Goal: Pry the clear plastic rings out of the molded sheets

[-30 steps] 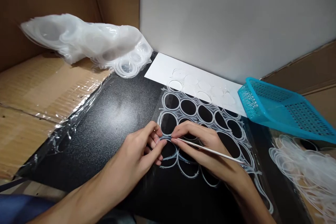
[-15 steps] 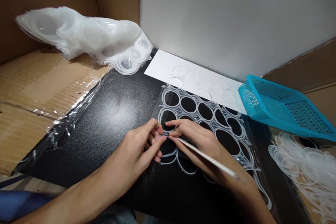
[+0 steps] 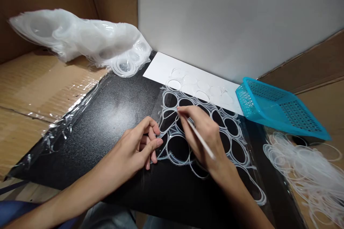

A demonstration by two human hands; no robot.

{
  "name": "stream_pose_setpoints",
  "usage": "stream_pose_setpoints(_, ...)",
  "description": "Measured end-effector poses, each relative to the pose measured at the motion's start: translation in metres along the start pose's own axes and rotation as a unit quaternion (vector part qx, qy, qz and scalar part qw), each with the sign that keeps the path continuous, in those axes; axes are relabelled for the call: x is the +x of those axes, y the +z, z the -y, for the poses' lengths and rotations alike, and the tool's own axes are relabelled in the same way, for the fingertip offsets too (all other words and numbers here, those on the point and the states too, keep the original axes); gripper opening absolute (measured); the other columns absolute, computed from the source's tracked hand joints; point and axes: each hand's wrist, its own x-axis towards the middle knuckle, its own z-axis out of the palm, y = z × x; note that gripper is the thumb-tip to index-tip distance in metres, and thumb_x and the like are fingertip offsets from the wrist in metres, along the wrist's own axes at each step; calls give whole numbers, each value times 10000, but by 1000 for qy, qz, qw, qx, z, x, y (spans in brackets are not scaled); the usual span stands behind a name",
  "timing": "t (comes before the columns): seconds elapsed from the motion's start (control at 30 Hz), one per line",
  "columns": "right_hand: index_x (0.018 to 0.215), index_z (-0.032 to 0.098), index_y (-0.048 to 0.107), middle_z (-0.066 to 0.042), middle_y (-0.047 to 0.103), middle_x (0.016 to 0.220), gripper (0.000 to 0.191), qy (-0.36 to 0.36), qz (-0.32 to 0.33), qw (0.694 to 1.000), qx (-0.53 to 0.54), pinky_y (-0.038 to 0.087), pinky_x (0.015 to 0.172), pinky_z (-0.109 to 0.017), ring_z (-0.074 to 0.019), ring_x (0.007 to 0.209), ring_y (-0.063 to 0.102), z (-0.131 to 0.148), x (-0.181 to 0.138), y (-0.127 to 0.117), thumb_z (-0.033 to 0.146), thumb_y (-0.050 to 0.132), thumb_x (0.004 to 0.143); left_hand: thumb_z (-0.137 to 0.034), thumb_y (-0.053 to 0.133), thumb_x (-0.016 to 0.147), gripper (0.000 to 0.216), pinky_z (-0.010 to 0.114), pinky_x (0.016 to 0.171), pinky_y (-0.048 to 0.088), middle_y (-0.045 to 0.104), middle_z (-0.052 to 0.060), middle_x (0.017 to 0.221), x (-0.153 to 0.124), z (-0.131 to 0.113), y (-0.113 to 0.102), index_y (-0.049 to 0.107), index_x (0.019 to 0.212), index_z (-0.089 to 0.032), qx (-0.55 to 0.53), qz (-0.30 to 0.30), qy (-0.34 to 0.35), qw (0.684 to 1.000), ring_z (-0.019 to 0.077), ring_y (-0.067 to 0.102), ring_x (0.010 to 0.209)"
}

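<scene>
A translucent plastic sheet (image 3: 197, 128) full of round cutouts lies on the black work surface in front of me. My left hand (image 3: 142, 143) is at its left edge, thumb and forefinger closed on the sheet's rim, where the white strips draw together toward the fingertips. A slim white pen-like stick (image 3: 200, 137) rests in my right hand (image 3: 204, 132), its back end pointing toward me. Those right fingertips are at the sheet's upper left part, by a stretched strip; the tip of the stick is hidden by the fingers.
A white paper strip (image 3: 161, 66) lies under the sheet's far edge. At right stands a blue perforated basket (image 3: 279, 109), with a heap of loose translucent rings (image 3: 303, 171) nearer me. Stacked clear cutout sheets (image 3: 80, 37) lie on cardboard (image 3: 51, 86) at left.
My hands have parted: the right, with the stick, moved up over the sheet, while the left stayed low at its edge. Strips at the left side are now pulled out of shape.
</scene>
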Motion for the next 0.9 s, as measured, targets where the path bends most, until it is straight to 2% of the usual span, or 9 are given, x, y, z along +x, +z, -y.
stream_pose_setpoints(0.13, 1207, 255, 667, -49, 762, 1040, 182, 140, -177, 974, 23, 622, 813, -401, -222, 897, 754, -28, 25, -21, 214, 631, 1033, -485, 642, 1016, 310, 230, 494, 562, 599, -71, 714, 0, 0, -2, 456, 1103, -253, -14, -8, -5, 1000, 131, 661, 529)
stream_pose_setpoints(0.2, 1188, 244, 676, -41, 759, 982, 201, 170, -251, 951, 60, 631, 768, -397, -218, 839, 757, -47, 36, -31, 238, 693, 988, -507, 658, 999, 350, 249, 508, 576, 599, -65, 726, 0, 0, -2, 455, 1127, -252, -17, -13, -7, 1000, 148, 681, 544)
stream_pose_setpoints(0.3, 1113, 226, 701, -40, 768, 961, 177, 178, -286, 932, 137, 636, 775, -394, -198, 793, 751, -66, 41, -40, 252, 744, 943, -538, 668, 982, 425, 282, 531, 594, 607, -55, 731, 2, 1, -3, 463, 1216, -249, -14, -3, -18, 1000, 176, 702, 561)
stream_pose_setpoints(0.47, 1087, 229, 746, -51, 802, 1014, 224, 223, -203, 908, 289, 629, 808, -356, -169, 789, 740, -53, 15, -54, 296, 832, 892, -598, 651, 974, 485, 316, 560, 612, 629, -36, 768, 3, 0, -7, 491, 1293, -271, 2, 19, -34, 999, 206, 720, 606)
stream_pose_setpoints(0.57, 1134, 229, 748, -64, 809, 1034, 259, 251, -87, 886, 381, 629, 781, -316, -155, 790, 737, -41, -10, -65, 305, 839, 904, -588, 630, 993, 364, 315, 650, 601, 692, 9, 879, -3, -8, -13, 612, 1223, -306, 144, -16, 21, 989, 219, 729, 727)
stream_pose_setpoints(0.67, 1140, 222, 751, -77, 813, 1021, 265, 259, 14, 855, 450, 630, 718, -289, -151, 772, 729, -35, -28, -72, 308, 841, 907, -611, 677, 946, 360, 373, 794, 583, 732, 55, 1036, -6, -25, -19, 728, 1176, -339, 326, -98, 126, 932, 288, 706, 899)
stream_pose_setpoints(0.77, 1122, 216, 756, -79, 811, 975, 269, 252, 60, 819, 512, 620, 672, -271, -151, 767, 725, -33, -35, -71, 308, 855, 889, -700, 704, 877, 525, 485, 975, 556, 686, 93, 1207, 3, -46, -14, 747, 1263, -348, 392, -147, 187, 888, 377, 619, 1132)
stream_pose_setpoints(0.83, 1104, 218, 757, -68, 806, 958, 261, 248, 70, 798, 544, 609, 659, -265, -137, 729, 710, -34, -35, -68, 312, 859, 883, -709, 723, 867, 601, 543, 1107, 488, 643, 92, 1335, 16, -59, -2, 706, 1358, -362, 367, -100, 181, 907, 395, 534, 1297)
stream_pose_setpoints(0.9, 1081, 219, 760, -58, 801, 959, 245, 252, 64, 786, 561, 599, 669, -262, -121, 702, 690, -35, -35, -64, 314, 862, 879, -687, 648, 945, 524, 541, 1197, 417, 626, 64, 1422, 34, -66, 13, 701, 1359, -369, 253, 32, 138, 957, 354, 518, 1374)
